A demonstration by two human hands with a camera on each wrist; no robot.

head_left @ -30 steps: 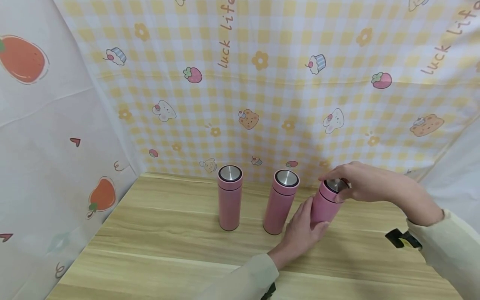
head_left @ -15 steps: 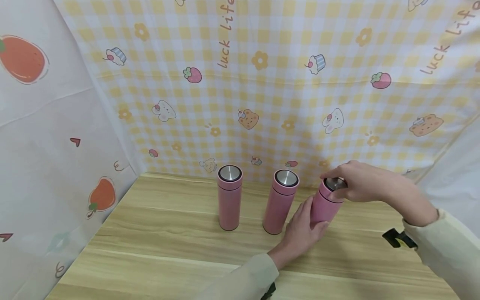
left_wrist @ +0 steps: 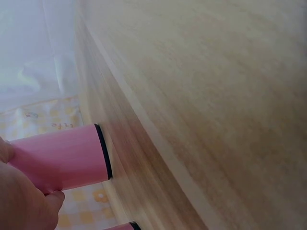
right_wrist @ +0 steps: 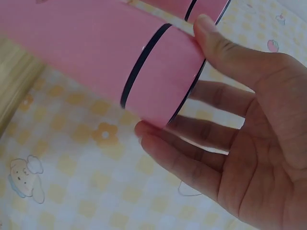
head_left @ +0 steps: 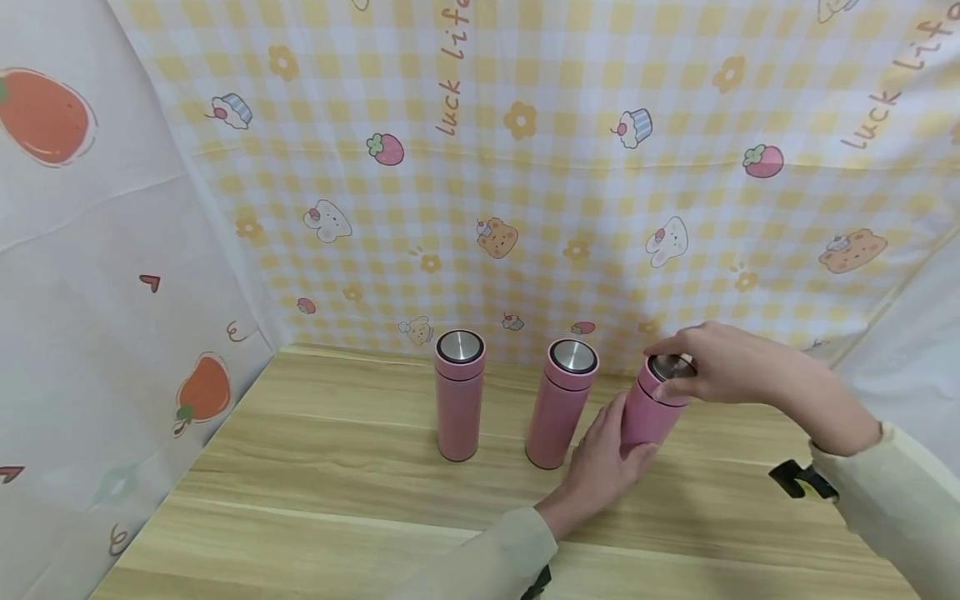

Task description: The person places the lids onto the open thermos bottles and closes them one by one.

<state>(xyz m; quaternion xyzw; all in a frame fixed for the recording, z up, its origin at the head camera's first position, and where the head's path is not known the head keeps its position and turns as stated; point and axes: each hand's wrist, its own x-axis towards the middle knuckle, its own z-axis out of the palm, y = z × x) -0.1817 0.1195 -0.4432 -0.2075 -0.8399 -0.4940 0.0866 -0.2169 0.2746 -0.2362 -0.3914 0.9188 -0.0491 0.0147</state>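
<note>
The rightmost pink thermos stands on the table between both hands. My left hand grips its body from the left, fingers behind and thumb in front. In the left wrist view the thermos's black-edged base meets the wood. From above, my right hand pinches the lid, with the thumb on one side and fingers on the other. The lid sits on the body, a black ring between them. A second pink thermos stands just left of my left hand, and a third thermos farther left. Both have silver-topped lids.
The wood-grain table runs back to a yellow checked cloth. A white printed cloth hangs along the left side, and another pale cloth on the right.
My right thumb has moved left along the lid's near side, and the right hand and sleeve have shifted slightly left. My left hand and the other two thermoses have stayed put.
</note>
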